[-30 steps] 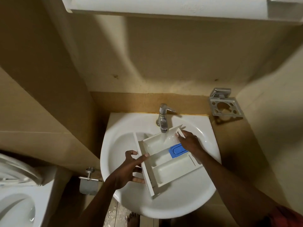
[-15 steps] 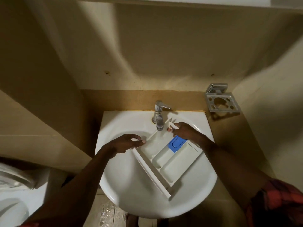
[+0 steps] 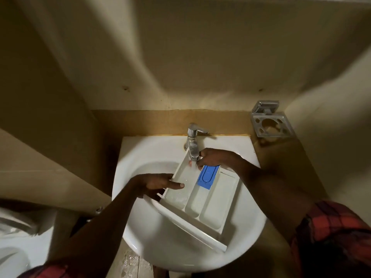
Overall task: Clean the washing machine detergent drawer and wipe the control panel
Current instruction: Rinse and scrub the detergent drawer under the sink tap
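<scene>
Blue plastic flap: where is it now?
Head view, right of centre: the blue plastic flap sits in the white plastic detergent drawer, middle compartment, by the right hand, near the chrome tap.

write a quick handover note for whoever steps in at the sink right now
Left hand: grips the detergent drawer at its left side, one digit lying over the rim into the left compartment.
Right hand: holds the drawer's far end, right under the tap spout.
Drawer: held over the sink, blue insert in the middle compartment; left compartment looks wet.
Done: drawer is out and at the tap for rinsing.
To do: rinse all compartments, refit the drawer, wipe the control panel, which is not in view.
</scene>
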A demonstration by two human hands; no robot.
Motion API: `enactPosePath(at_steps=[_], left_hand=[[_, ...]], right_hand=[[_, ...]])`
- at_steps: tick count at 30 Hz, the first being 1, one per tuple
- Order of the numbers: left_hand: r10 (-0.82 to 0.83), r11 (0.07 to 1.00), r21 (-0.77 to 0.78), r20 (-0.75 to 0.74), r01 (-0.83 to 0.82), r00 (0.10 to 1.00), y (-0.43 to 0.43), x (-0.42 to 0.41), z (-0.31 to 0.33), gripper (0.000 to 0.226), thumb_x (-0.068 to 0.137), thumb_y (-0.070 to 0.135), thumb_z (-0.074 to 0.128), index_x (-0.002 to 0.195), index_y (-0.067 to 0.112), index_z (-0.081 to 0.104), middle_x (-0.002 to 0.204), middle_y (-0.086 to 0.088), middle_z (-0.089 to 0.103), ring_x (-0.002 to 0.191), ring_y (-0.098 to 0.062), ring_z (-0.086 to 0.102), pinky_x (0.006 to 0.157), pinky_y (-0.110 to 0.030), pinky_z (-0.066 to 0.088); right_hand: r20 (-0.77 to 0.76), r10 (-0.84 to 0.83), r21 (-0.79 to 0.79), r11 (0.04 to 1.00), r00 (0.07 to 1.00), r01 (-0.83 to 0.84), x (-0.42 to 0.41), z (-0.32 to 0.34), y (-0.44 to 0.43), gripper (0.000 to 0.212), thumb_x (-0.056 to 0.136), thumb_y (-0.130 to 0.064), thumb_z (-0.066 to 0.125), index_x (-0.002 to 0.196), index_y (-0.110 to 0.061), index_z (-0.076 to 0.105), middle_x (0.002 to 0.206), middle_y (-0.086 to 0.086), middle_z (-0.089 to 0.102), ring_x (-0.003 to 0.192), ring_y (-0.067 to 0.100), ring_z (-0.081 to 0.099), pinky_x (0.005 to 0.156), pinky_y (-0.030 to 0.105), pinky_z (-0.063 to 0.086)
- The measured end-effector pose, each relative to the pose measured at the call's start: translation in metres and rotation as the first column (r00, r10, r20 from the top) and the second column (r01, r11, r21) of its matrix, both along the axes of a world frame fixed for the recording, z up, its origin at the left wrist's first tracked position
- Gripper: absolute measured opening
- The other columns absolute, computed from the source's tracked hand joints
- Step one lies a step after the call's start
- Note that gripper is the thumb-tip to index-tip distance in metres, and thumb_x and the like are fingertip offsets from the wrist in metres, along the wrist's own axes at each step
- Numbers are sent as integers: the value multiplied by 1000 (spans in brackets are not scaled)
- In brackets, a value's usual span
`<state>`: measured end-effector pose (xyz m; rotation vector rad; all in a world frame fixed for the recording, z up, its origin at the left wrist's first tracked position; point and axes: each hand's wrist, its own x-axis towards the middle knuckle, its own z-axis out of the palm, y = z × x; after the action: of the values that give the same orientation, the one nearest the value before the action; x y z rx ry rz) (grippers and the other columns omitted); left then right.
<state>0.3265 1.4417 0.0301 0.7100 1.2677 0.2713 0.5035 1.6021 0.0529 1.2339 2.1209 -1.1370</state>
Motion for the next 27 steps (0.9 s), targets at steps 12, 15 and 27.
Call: enactPosePath(at_steps=[12,15,27], left_hand=[[145,989,20,8,-145,989,-11,24,-4,47,96,36,59,140,22,48,130,-6,65,115,-26,65,100,-47,52],[117,993,-2,12,-117,993,-27,24,-9,62,85,48,71,139,28,49,127,-4,68,115,-27,66,100,-52,51],[506,862,31,23,-506,862,-72,-16,24,29,92,19,57,121,17,60,93,-9,76,83,-28,72,71,-36,58]], right_hand=[[-142,-131,-282,955,981,86,29,-4,3,64,71,-39,83,123,-12,57,116,-6,58,117,14,51,94,25,41],[-93,-121,-404,912,988,73,29,-4,-4,53,77,-30,81,118,-8,58,114,6,60,112,19,56,88,27,43],[-112,-47,-151,988,993,30,25,18,2,49,74,-48,79,110,-16,67,110,0,69,97,13,64,83,28,51]])
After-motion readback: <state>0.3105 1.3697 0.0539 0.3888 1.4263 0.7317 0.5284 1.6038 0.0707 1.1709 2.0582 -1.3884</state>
